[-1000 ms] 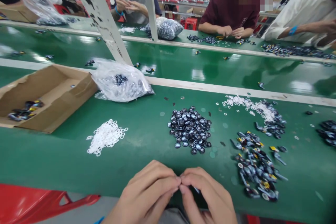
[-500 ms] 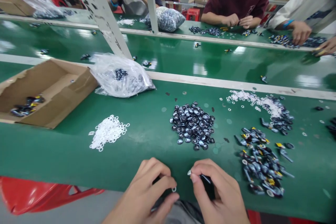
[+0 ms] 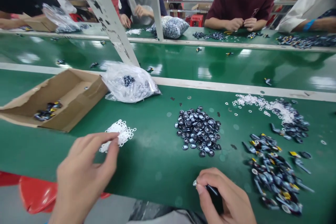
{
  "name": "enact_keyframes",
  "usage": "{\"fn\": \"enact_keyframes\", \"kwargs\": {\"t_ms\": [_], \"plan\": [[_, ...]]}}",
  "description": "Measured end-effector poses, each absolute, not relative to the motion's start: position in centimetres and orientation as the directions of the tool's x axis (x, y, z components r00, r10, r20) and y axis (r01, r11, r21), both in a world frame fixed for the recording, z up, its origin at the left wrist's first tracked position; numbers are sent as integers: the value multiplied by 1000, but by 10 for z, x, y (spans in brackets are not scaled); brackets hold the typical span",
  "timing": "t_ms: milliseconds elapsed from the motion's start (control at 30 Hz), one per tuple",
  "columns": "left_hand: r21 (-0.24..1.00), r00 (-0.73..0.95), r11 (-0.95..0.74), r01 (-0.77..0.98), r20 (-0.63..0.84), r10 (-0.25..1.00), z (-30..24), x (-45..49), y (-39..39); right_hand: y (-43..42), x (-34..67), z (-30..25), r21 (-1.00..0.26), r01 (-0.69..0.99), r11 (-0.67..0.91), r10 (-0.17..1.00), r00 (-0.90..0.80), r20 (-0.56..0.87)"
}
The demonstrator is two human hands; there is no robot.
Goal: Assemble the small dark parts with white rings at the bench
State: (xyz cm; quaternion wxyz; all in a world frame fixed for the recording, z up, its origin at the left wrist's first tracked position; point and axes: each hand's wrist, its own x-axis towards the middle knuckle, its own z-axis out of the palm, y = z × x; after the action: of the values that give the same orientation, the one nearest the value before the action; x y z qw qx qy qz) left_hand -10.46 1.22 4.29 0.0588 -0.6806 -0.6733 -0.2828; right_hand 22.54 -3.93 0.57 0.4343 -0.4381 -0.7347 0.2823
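Observation:
My left hand (image 3: 88, 168) is over the pile of small white rings (image 3: 121, 126), thumb and forefinger pinched at its near right side. Whatever lies between those fingertips is too small to make out. Near the table's front edge, my right hand (image 3: 223, 194) is closed on a small dark glossy part (image 3: 212, 189). Its pale tip (image 3: 194, 183) pokes out past the thumb and forefinger, and the rest is hidden in the palm. Beyond that hand lies a heap of dark oval caps (image 3: 198, 129). To its right is a pile of lever-shaped parts with yellow bits (image 3: 275, 175).
An open cardboard box (image 3: 86, 108) with a few parts stands at left, beside a clear plastic bag (image 3: 131, 84). More white rings (image 3: 252, 101) lie at the back right. Past a pale ledge runs a green belt (image 3: 173, 59) with scattered parts. Co-workers sit opposite.
My left hand has moved left from in front of me to the white ring pile; the ring earlier at its fingertips no longer shows. My right hand keeps its hold. The view has shifted slightly.

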Motion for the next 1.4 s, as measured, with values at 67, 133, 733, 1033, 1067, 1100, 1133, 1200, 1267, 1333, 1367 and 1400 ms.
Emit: {"fn": "enact_keyframes", "kwargs": {"t_ms": [67, 133, 733, 1033, 1067, 1100, 1133, 1200, 1267, 1333, 1367, 1400], "plan": [[382, 118, -308, 871, 446, 887, 39, -76, 10, -39, 226, 5, -799, 393, 456, 889, -246, 386], [439, 299, -468, 767, 401, 866, 32, -40, 10, -39, 227, 5, -802, 389, 452, 890, -252, 380], [522, 412, -506, 687, 293, 863, 10, 18, 33, -40, 228, 0, -760, 421, 495, 869, -242, 432], [579, 464, -496, 647, 218, 859, 20, 16, 32, -41, 229, -4, -756, 416, 506, 862, -259, 435], [577, 469, -501, 645, 219, 856, 20, 15, 33, -41, 228, -3, -756, 416, 505, 863, -256, 435], [573, 475, -506, 644, 219, 853, 20, 15, 33, -40, 227, -2, -756, 418, 504, 863, -252, 437], [568, 478, -509, 646, 219, 851, 20, 15, 33, -40, 226, -1, -753, 421, 506, 863, -244, 443], [546, 484, -518, 659, 219, 847, 19, 16, 32, -39, 224, 2, -747, 427, 510, 860, -219, 462], [501, 503, -541, 675, 223, 835, 18, 16, 30, -38, 222, 4, -743, 430, 514, 856, -197, 478], [448, 539, -575, 685, 221, 813, 17, 16, 27, -37, 220, 6, -747, 426, 510, 858, -200, 472], [425, 559, -592, 685, 215, 801, 16, 15, 27, -37, 220, 6, -750, 423, 508, 860, -206, 467], [410, 575, -604, 683, 208, 791, 16, 13, 27, -37, 220, 6, -753, 421, 506, 861, -206, 464]]}}
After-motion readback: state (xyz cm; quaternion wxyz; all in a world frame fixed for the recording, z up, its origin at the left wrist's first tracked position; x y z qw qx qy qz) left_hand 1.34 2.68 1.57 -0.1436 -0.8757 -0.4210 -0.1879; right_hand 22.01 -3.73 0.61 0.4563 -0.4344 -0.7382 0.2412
